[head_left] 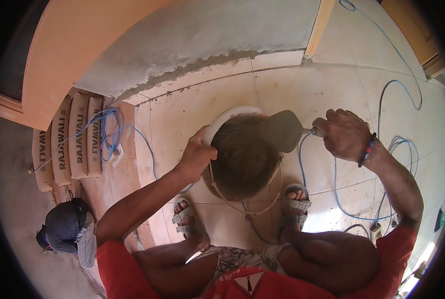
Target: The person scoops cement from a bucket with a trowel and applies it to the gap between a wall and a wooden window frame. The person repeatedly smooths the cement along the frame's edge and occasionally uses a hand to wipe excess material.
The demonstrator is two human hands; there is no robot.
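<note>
Item 1: bucket (227, 119), white rim, round, filled with brown-grey mortar (245, 157); stands on the tiled floor (327, 84) between the person's two sandalled feet, handle hanging down on the near side

Item 2: left hand (196, 155), fingers clamped on the bucket's near-left rim, thumb over the edge, forearm coming up from the lower left

Item 3: right hand (344, 133), fingers wrapped tight around the handle of a trowel (284, 130); a beaded bracelet (367, 150) sits on the wrist

Item 4: trowel, flat grey blade smeared with mortar, lying across the upper right edge of the bucket, touching or just above the mortar surface; which of the two cannot be told

Item 5: left sandal (185, 219) and right sandal (296, 199), pale straps, one on each side of the bucket; the person squats, knees bent, red shirt at the lower edge

Item 6: blue cable (381, 99), looping over the tiles at right and running past the right foot; a further tangle lies at left on the sacks

Item 7: stacked cement sacks (70, 144), tan paper, at far left below an orange wall

Item 8: plastered wall section (197, 40), grey, rough lower edge, meeting the floor tiles beyond the bucket

Item 9: dark cap and grey cloth (65, 226), bundled at lower left, well apart from the bucket
</note>
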